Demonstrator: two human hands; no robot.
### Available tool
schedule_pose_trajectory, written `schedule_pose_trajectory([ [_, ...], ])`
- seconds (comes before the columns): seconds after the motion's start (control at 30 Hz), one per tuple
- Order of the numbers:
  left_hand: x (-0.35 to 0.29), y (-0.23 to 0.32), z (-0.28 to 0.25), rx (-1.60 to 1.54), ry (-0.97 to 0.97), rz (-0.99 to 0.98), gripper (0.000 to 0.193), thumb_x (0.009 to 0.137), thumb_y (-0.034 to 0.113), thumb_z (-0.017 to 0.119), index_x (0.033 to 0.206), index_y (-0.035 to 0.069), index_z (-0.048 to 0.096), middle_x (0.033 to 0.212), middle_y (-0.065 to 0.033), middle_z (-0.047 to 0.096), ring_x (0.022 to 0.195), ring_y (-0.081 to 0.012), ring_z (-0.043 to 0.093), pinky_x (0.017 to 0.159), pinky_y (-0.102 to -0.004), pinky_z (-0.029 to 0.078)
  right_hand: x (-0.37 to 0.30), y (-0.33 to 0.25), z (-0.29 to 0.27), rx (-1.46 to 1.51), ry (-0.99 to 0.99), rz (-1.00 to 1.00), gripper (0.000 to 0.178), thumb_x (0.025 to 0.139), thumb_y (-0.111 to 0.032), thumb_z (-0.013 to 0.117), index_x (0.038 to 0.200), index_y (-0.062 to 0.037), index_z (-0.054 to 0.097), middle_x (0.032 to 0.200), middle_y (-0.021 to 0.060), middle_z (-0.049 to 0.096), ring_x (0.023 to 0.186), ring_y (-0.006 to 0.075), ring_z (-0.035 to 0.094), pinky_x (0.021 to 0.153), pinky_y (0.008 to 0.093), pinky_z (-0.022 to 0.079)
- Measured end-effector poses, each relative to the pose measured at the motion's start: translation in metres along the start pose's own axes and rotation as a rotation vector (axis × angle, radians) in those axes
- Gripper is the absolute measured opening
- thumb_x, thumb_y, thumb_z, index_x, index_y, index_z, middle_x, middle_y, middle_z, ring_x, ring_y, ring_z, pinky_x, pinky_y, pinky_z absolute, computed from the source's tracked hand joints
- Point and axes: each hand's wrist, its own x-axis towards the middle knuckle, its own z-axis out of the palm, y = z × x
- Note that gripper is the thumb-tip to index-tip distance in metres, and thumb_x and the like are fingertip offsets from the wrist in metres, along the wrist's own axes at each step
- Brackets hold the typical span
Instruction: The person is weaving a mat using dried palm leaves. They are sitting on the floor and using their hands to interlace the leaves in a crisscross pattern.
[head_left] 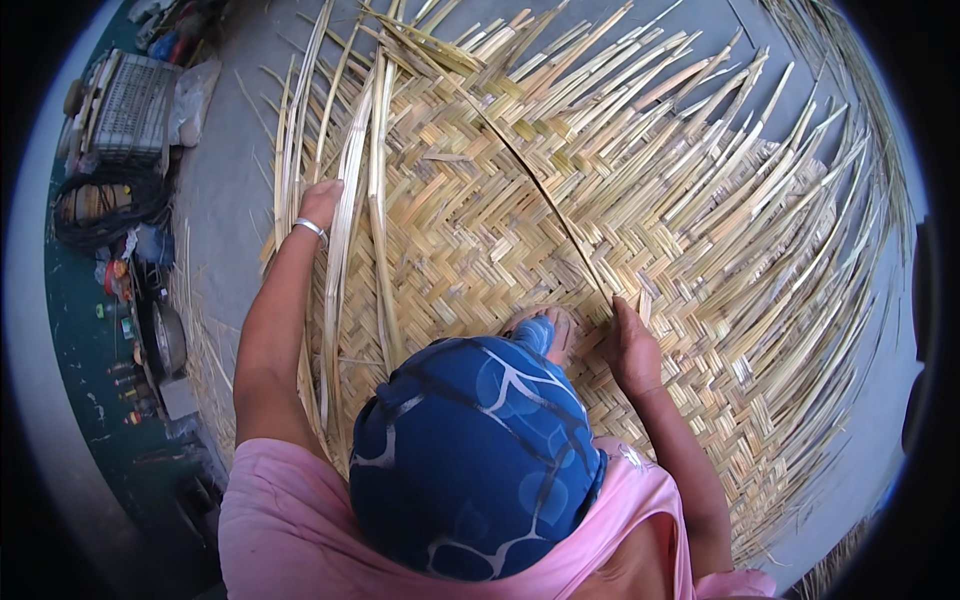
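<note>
A large herringbone mat woven from pale yellow-green split strips spreads beneath me, its long loose ends fanning out at the far and right sides. Left of centre, my left hand, a silver bangle at its wrist, is closed around raised long strips; its fingertips are partly hidden. My right hand, right of my knee, pinches the near end of a thin brown strip. That strip slants across the weave toward the far left, where more raised strips cross.
My bare foot rests on the mat beside blue patterned cloth. Along the left wall lie a grey slatted crate, a coil of black hose and a round metal pan. More long strips lie on the grey floor at far right.
</note>
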Motion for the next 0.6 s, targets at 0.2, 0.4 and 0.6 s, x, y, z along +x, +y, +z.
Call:
schedule_pose_trajectory([
  [0.2, -0.001, -0.014, 0.023, 0.116, -0.048, 0.093, 0.031, 0.092, 0.025, 0.053, 0.103, -0.004, 0.059, 0.083, -0.0062, 0.065, 0.072, -0.0125, 0.059, 0.067, -0.0259, 0.048, 0.004, 0.002, 0.000, 0.046, -0.010, 0.071, 0.037, 0.087, -0.011, 0.052, 0.123, -0.0086, 0.048, 0.106, 0.0212, 0.060, 0.091, 0.0379, 0.060, 0.075, 0.0417, 0.050],
  [0.4, -0.020, -0.002, 0.028, -0.349, 0.109, -0.166, 0.041, 0.091, 0.036, 0.052, 0.103, -0.003, 0.057, 0.081, -0.0113, 0.064, 0.068, -0.0189, 0.062, 0.061, -0.0303, 0.052, 0.009, 0.003, -0.001, 0.028, -0.034, 0.129, 0.035, 0.088, -0.014, 0.052, 0.123, -0.0082, 0.049, 0.105, 0.0229, 0.060, 0.092, 0.0393, 0.060, 0.077, 0.0425, 0.050],
  [0.6, -0.010, -0.015, 0.028, -0.441, 0.117, -0.246, 0.033, 0.084, 0.035, 0.065, 0.092, 0.003, 0.062, 0.069, -0.0068, 0.058, 0.056, -0.0165, 0.056, 0.050, -0.0277, 0.048, 0.011, 0.007, 0.002, 0.008, -0.024, 0.102, 0.035, 0.088, -0.014, 0.051, 0.123, -0.0095, 0.049, 0.103, 0.0227, 0.061, 0.089, 0.0400, 0.060, 0.075, 0.0437, 0.050],
])
